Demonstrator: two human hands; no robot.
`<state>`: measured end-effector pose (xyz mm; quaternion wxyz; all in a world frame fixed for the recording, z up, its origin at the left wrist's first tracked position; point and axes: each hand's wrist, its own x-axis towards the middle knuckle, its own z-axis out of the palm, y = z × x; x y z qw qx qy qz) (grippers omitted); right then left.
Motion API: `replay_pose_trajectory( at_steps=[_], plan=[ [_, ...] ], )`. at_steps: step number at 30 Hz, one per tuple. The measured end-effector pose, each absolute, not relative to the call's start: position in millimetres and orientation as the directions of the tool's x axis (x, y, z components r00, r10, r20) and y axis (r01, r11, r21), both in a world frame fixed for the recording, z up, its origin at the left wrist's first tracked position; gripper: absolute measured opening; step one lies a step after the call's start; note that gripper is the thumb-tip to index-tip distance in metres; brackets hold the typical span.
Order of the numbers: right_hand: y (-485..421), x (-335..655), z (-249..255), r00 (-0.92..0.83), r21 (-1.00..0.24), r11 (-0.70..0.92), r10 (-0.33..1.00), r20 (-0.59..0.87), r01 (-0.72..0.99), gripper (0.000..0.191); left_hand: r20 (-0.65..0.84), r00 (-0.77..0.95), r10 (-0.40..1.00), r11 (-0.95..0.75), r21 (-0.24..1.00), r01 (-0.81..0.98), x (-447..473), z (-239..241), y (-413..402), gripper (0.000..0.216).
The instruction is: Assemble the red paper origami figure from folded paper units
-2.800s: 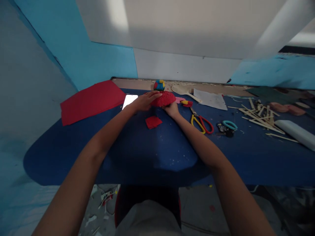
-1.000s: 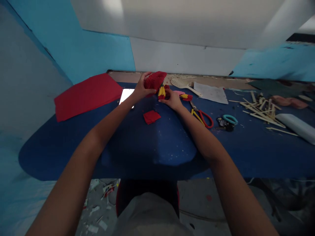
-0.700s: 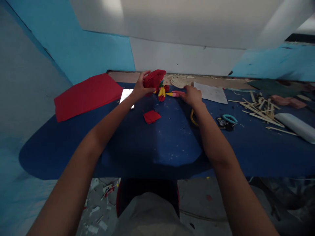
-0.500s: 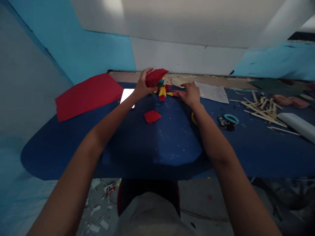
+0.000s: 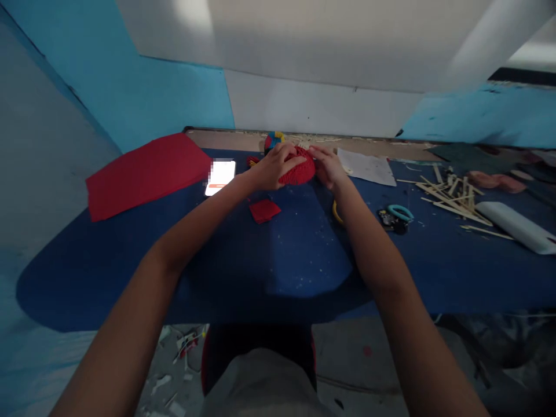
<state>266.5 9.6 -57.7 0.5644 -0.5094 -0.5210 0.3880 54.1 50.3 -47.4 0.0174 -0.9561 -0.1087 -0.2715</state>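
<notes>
My left hand (image 5: 274, 168) is closed round a rounded red piece with a ribbed, textured surface (image 5: 303, 169), held just above the table. At its right end, the fingertips of my right hand (image 5: 329, 166) press against the same piece; part of that hand's grip is hidden. Behind my left hand stands a blue, yellow and red object (image 5: 274, 139). Small red and yellow pieces (image 5: 252, 161) show beside my left wrist. Closer to me lies a small stack of red paper squares (image 5: 264, 211).
Left on the blue table (image 5: 217, 260) are a large red sheet (image 5: 147, 174) and a lit phone (image 5: 221, 176). To the right lie a white sheet (image 5: 369, 168), a teal-handled tool (image 5: 400, 212), wooden sticks (image 5: 456, 200) and a long white object (image 5: 515, 226). A yellow loop (image 5: 336, 214) shows beside my right forearm.
The red piece has come down and right, between both hands. My right hand has left the pink and yellow piece it was touching and now meets the red piece. The view has shifted slightly.
</notes>
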Motion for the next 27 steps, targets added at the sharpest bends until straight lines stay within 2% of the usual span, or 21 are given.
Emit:
replay_pose_trajectory(
  at_steps=[4, 8, 11, 15, 22, 27],
  plan=[
    [9.1, 255.6, -65.0, 0.181, -0.994, 0.106, 0.978, 0.101, -0.019, 0.039, 0.485, 0.855, 0.184, -0.980, 0.027, 0.196, 47.3, -50.7, 50.6, 0.058],
    [10.0, 248.0, -66.2, 0.178, -0.992, 0.111, 0.979, 0.099, -0.058, 0.036, 0.477, 0.858, 0.192, -0.980, 0.052, 0.191, 39.5, -50.6, 52.5, 0.055],
    [14.3, 246.0, -65.6, 0.195, -0.984, 0.178, 0.966, 0.172, -0.013, 0.039, 0.492, 0.849, 0.194, -0.980, 0.053, 0.194, 37.6, -48.3, 57.8, 0.060],
    [21.5, 245.2, -68.2, 0.224, -0.976, 0.207, 0.950, 0.217, 0.067, 0.046, 0.476, 0.858, 0.193, -0.971, -0.036, 0.238, 36.3, -47.6, 65.2, 0.062],
    [28.7, 240.9, -81.5, 0.208, -0.967, 0.199, 0.951, 0.230, 0.162, 0.048, 0.440, 0.875, 0.203, -0.953, -0.118, 0.280, 27.2, -56.6, 62.5, 0.060],
    [24.7, 240.0, -84.9, 0.212, -0.956, 0.228, 0.940, 0.266, 0.185, 0.051, 0.445, 0.878, 0.177, -0.945, -0.172, 0.278, 25.1, -65.4, 59.1, 0.073]
  ],
)
